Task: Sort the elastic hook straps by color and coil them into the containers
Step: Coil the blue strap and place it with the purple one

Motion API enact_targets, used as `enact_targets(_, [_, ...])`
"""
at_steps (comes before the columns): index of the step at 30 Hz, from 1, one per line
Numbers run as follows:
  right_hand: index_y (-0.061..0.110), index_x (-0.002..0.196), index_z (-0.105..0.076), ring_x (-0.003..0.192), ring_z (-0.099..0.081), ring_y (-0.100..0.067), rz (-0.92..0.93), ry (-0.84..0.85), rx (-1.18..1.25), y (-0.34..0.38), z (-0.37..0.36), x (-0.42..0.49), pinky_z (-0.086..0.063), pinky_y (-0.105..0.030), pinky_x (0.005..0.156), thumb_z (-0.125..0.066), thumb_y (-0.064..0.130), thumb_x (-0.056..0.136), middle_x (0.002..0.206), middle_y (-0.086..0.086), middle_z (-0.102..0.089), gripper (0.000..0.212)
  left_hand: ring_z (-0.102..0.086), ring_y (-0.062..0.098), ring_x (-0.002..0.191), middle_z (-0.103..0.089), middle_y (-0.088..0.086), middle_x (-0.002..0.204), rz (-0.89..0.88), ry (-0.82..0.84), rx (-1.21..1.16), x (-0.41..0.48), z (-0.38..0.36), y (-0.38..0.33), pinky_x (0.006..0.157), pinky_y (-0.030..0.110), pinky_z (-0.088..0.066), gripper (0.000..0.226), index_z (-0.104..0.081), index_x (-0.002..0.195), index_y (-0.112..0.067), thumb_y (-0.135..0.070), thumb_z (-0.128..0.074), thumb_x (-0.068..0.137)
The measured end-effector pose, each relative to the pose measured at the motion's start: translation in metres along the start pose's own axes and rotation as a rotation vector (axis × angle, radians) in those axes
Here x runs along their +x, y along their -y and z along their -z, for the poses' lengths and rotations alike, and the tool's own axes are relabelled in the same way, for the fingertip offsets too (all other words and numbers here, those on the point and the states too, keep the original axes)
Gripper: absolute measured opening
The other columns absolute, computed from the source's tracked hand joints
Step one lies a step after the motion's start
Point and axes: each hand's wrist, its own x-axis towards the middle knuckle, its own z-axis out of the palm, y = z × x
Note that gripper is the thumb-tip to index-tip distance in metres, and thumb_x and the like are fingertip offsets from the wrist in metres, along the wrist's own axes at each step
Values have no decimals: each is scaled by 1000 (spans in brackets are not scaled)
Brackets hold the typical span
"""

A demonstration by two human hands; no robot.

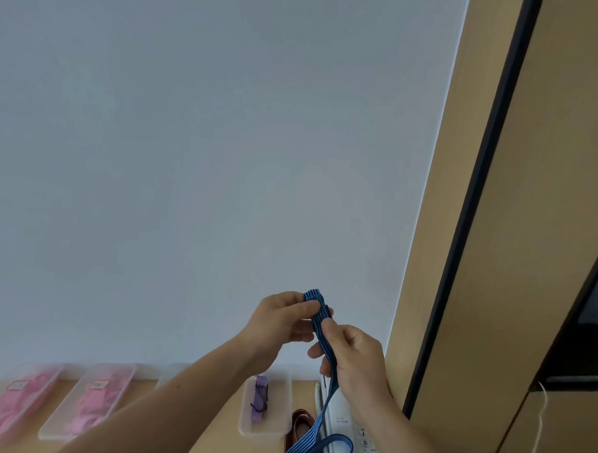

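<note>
Blue strap (313,297): held aloft, long axis near-vertical | left hand (279,323): pinches folded top | right hand (357,359): pinches just below, nearer the slack | slack: hangs down, loops right of box (279,407) | judged next: wind slack upward

Soft, even light fills the room, and the pale wall (191,153) looks bluish-grey with a faint pink cast toward its right. Shadows are weak and diffuse. The striped blue strap (312,295) between the left hand (283,318) and right hand (357,359) is the sharpest part. The pink containers (19,399) at lower left smear into blur. The wooden panel (436,266) leans with wide-angle distortion.
</note>
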Motion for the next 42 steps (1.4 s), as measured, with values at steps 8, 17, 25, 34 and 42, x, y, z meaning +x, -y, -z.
enact_targets(8, [0, 82, -67, 41, -52, -17, -131, 37, 20, -4, 8, 7, -43, -26, 44, -54, 40, 98, 59, -13, -68, 46, -74, 19, 84, -78, 3, 92, -167, -87, 214, 7, -4, -1, 69, 29, -58, 12, -65, 109, -15, -18, -58, 99])
enact_targets(17, [0, 86, -71, 48, -57, -20, -186, 108, 109, 6, 19, 16, -45, -28, 48, -43, 53, 99, 67, -19, -71, 61, -56, 4, 59, -63, -24, 69, -693, -195, 918, 2, -12, 17, 57, 17, -46, 15, -70, 103, -27, -28, -57, 96])
enact_targets(25, [4, 84, -74, 52, -59, -18, -203, 145, 153, 1, 21, 17, -47, -26, 48, -57, 45, 95, 72, -18, -72, 46, -52, 9, 62, -60, -8, 75, -1025, -163, 1327, -2, -3, 25, 43, 25, -43, 23, -72, 99, -15, -5, -53, 91])
enact_targets(34, [7, 91, -73, 57, -62, -15, -131, 117, 113, -1, 9, 17, -52, -29, 57, -52, 31, 101, 78, -10, -75, 33, -46, 0, 134, -47, -16, 147, -574, -129, 853, -8, 9, 38, 102, 17, -44, 50, -51, 141, -31, -11, -51, 95])
enact_targets(42, [14, 88, -70, 55, -65, -14, 27, 16, -77, -2, -25, 15, -52, -23, 54, -51, 31, 101, 67, -4, -73, 28, -69, 22, 86, -74, 13, 95, -63, 25, 28, -3, 26, 8, 84, 31, -56, 38, -71, 99, 0, -34, -56, 95])
